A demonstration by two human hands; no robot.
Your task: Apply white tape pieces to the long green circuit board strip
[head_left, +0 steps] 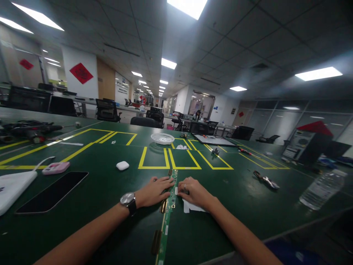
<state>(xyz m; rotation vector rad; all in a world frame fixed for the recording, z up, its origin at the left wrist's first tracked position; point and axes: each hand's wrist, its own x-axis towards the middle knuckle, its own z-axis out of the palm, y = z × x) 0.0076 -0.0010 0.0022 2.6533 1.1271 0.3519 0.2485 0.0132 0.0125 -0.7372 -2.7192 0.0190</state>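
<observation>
A long, narrow green circuit board (168,217) lies on the table, running away from me, with brown-gold flex tabs along its left edge. My left hand (154,191), with a watch (127,199) on its wrist, rests over the board's left side, fingers stretched out. On the other side, my right hand (195,190) has thumb and fingers pinched together at the right edge, touching a small white piece (176,190). Whether that piece is fixed to the board is hard to see. Under the right hand lies white paper (190,207).
To the left are a black phone (53,193), a pink case (56,168) and a white earbud case (122,165). A white basket (162,138) stands ahead, among yellow tape outlines. A water bottle (322,189) and a dark metal tool (266,180) are on the right.
</observation>
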